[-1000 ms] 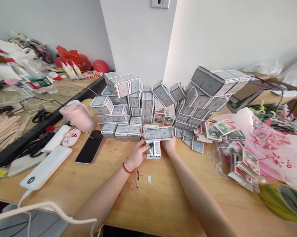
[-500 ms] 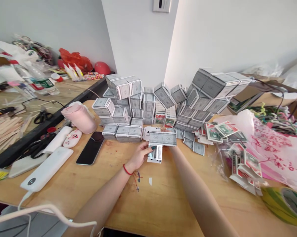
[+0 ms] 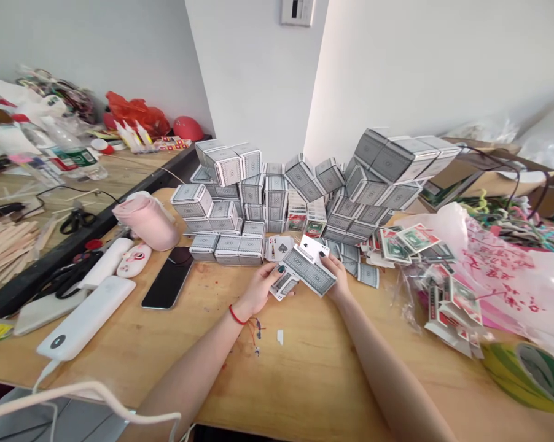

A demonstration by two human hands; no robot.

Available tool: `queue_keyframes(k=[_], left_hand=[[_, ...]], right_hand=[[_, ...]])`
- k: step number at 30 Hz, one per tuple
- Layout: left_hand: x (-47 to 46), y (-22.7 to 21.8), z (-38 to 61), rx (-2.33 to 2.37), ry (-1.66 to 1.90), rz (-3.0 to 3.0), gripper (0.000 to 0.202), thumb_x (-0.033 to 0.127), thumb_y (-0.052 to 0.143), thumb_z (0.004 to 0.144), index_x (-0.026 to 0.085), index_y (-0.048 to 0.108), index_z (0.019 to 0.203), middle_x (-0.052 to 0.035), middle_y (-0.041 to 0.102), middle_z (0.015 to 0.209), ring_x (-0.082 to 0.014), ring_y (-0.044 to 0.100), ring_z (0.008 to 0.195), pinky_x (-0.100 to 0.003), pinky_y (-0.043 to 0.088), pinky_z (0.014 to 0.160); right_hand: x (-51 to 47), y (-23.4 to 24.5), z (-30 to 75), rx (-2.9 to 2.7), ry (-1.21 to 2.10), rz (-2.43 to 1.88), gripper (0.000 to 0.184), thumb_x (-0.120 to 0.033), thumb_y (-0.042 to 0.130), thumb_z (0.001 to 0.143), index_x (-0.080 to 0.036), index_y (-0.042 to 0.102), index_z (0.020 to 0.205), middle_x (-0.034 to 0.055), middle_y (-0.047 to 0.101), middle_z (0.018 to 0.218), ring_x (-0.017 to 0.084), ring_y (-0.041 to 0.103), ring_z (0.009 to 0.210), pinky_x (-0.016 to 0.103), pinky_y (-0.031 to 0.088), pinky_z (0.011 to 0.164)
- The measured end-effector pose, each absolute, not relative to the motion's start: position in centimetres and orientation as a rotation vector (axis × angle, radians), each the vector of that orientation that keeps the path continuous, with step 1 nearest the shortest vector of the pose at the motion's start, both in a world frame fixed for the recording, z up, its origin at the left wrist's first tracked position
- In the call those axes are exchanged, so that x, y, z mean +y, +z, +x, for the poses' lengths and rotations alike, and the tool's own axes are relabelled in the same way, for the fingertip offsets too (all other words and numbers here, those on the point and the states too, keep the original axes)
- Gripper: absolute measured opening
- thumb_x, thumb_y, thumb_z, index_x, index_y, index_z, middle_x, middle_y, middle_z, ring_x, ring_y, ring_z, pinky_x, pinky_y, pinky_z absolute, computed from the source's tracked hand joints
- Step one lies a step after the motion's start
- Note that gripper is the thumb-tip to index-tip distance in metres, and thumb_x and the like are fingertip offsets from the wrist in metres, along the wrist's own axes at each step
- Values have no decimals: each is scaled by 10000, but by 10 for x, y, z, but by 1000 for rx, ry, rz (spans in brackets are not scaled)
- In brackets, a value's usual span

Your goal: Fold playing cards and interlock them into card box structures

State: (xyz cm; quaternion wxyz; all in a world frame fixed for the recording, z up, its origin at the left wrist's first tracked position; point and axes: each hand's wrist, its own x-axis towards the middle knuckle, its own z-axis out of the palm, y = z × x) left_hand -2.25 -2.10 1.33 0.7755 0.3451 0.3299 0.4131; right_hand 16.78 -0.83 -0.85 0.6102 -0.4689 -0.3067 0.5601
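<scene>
My left hand [image 3: 258, 291] pinches a few folded playing cards [image 3: 284, 285] just above the wooden table [image 3: 304, 368]. A red cord circles that wrist. My right hand [image 3: 336, 276] grips a grey-backed card piece [image 3: 310, 270], tilted down to the right, with a white spade card showing behind its top edge. The two pieces touch between my hands. Directly behind them rises a pile of cubes made from grey-backed cards [image 3: 304, 184], stacked against the wall corner.
A black phone [image 3: 169, 276], pink roll [image 3: 145, 221], white power bank [image 3: 86, 316] and scissors [image 3: 62, 276] lie at left. Loose cards in plastic [image 3: 452, 307], a pink bag [image 3: 502, 270] and a green tape roll [image 3: 530, 371] sit at right. A cluttered second table stands far left.
The grey card piece was held level against the folded cards; now my right hand has tilted it down to the right and come into view, exposing spade cards behind it.
</scene>
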Motion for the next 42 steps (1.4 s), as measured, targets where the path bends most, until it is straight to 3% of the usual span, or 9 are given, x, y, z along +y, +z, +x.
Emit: queue_keyframes(k=[5,9,13,18,23,27,31,38,42], left_hand=[[-21,16,-26,741,841,803,291,225,608,676,141,575,953,-70,631,807,-166,590,644,-333,527,548],[-23,18,-27,699,825,901,448,130,570,641,165,547,1087,-59,625,846,-157,584,671,-337,528,619],[-25,17,-23,734,881,956,548,123,597,626,212,482,1154,-65,578,992,-175,581,772,-336,534,627],[-27,13,-16,904,954,980,473,158,657,594,186,473,1029,-43,544,902,-162,577,710,-297,534,518],[-28,14,-20,862,999,966,426,218,652,632,201,466,1016,-51,534,988,-164,576,737,-252,516,473],[-27,14,-22,667,1046,788,431,288,620,693,241,454,1088,-42,549,1048,-172,591,810,-320,530,624],[-29,10,-16,535,965,776,378,281,643,692,172,532,1036,-88,594,1035,-217,575,939,-388,461,829],[-38,16,-11,398,751,1094,647,519,664,570,167,553,1102,-128,559,1154,-289,433,1146,-442,297,986],[-41,13,-9,488,666,1250,579,434,715,547,201,593,1064,-83,601,1104,-269,434,1149,-414,260,1012]], right_hand=[[-33,-11,170,-680,1251,-1065,286,-351,640,631,-176,563,844,20,625,685,140,554,535,253,428,482],[-48,-14,175,-704,1137,-1189,267,-414,591,674,-203,523,824,-52,492,488,94,409,340,216,297,316],[-54,-9,179,-797,967,-1310,292,-472,551,706,-203,501,810,-66,436,459,79,340,321,207,241,305],[-55,-6,176,-976,808,-1337,263,-451,539,719,-196,496,764,-18,507,579,98,389,445,214,283,396],[-56,-11,172,-1143,884,-1422,261,-452,529,728,-199,480,766,-75,373,444,74,268,367,205,181,364],[-57,-12,171,-1141,884,-1519,257,-461,480,756,-210,452,804,-81,395,423,82,298,317,203,184,337],[-57,-11,170,-1148,751,-1575,221,-433,454,774,-214,435,796,-84,377,410,93,320,319,206,204,340],[-59,-7,159,-1194,545,-1721,196,-402,419,775,-210,410,738,-70,413,426,110,384,371,211,245,390],[-61,-4,152,-1195,503,-1752,205,-384,408,776,-223,338,671,-78,390,418,104,376,361,208,240,385]])
